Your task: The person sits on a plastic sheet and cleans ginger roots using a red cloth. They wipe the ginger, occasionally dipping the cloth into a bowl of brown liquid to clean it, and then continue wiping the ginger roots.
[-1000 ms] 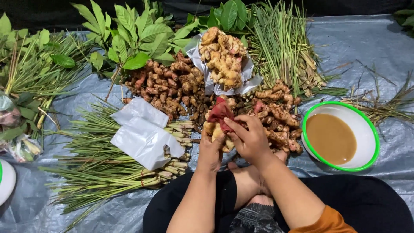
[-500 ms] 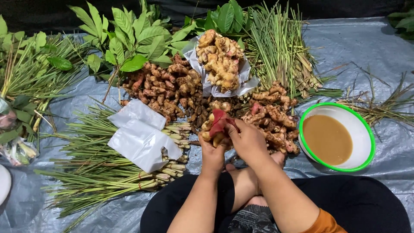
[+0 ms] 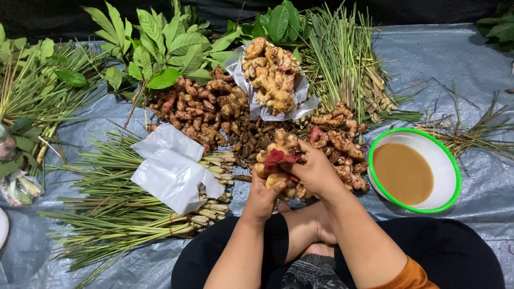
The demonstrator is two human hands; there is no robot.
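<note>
My left hand grips a knobbly pale ginger root from below, just above my lap. My right hand presses a dark red cloth against the top of that root. Both hands sit close together in front of a heap of brown roots. A cleaner yellow batch of ginger lies on a white plastic sheet farther back.
A white bowl with a green rim holding brown water stands at the right. White plastic bags lie on lemongrass bundles at the left. Leafy branches and more lemongrass line the back. A grey tarp covers the ground.
My hands have drawn the root a little closer to my body. The red cloth has shifted from the root's upper tip onto its middle as my right hand rubs.
</note>
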